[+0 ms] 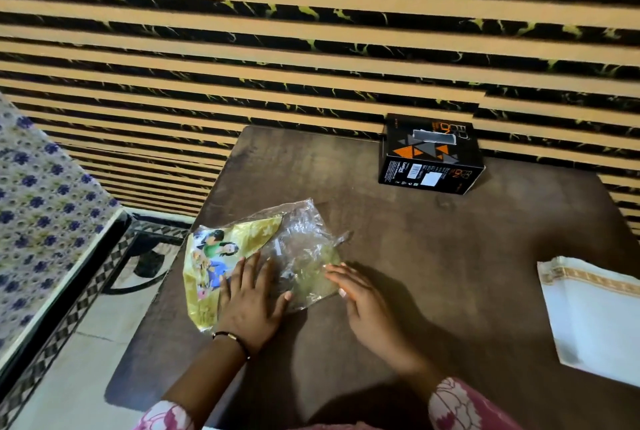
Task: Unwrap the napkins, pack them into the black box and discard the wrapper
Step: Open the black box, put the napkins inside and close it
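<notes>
An empty plastic wrapper [298, 242], clear with a yellow printed panel at its left, lies flat on the dark table [433, 256] near the left edge. My left hand [251, 298] rests flat on it, fingers spread. My right hand [363, 301] lies flat at the wrapper's right edge, fingertips touching the plastic. A stack of white napkins [595, 319] with a gold border lies at the table's right edge, apart from both hands. The black box [431, 154] with orange triangles stands at the back of the table, a slot in its top.
A striped tan and black wall [311, 31] rises right behind the table. At the left stands a bed with a floral cover [38, 208]. Patterned floor tiles [104, 291] show between bed and table.
</notes>
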